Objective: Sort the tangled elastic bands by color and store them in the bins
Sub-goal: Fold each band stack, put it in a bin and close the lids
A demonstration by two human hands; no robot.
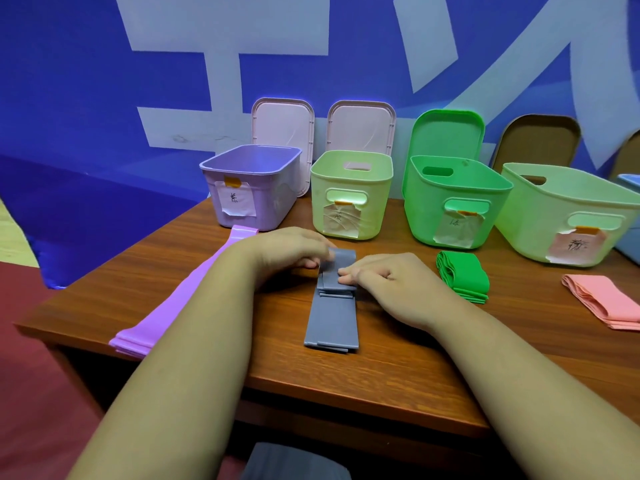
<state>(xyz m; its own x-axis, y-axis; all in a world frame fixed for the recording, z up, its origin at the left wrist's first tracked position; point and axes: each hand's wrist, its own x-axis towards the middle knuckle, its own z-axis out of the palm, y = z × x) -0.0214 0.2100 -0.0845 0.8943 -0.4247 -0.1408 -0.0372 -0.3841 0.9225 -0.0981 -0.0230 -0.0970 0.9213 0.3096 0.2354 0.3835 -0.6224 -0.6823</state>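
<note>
Pinching the grey band (333, 318) mid-table, left hand (289, 249) and right hand (386, 276) grip its fold.

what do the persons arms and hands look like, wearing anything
The left hand and right hand are bare: no gloves, rings or watch show. Both forearms are bare too, with no sleeve in view.
</note>
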